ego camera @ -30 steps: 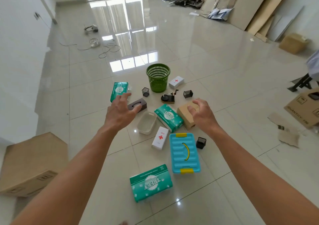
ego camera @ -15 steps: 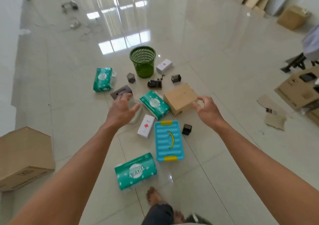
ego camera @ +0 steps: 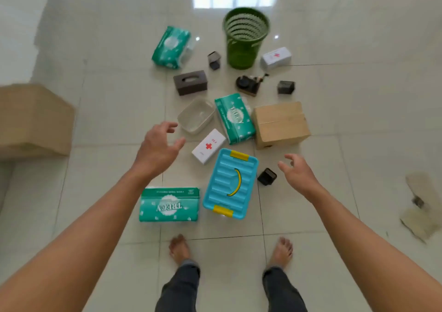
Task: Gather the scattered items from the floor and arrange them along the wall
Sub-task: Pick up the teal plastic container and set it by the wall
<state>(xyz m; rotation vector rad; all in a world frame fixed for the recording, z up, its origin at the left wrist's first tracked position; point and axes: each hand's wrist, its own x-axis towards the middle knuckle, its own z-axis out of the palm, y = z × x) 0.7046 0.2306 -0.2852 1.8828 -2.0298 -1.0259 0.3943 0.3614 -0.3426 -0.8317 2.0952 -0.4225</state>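
Note:
Scattered items lie on the tiled floor in front of my bare feet. A blue lidded box with yellow clips sits between my hands. My left hand hovers open above the floor, left of a white first-aid box and near a clear plastic tray. My right hand hovers open, fingers loosely curled, right of a small black cup. Green tissue packs lie near, middle and far. A small cardboard box sits beyond my right hand.
A green mesh bin stands at the back with a second first-aid box, a dark tissue holder and small black items around it. A large cardboard box sits at the left by the wall. Cardboard scraps lie at the right.
The view has tilted down and moved closer, so my feet now show. Both hands have dropped lower toward the blue box, holding nothing.

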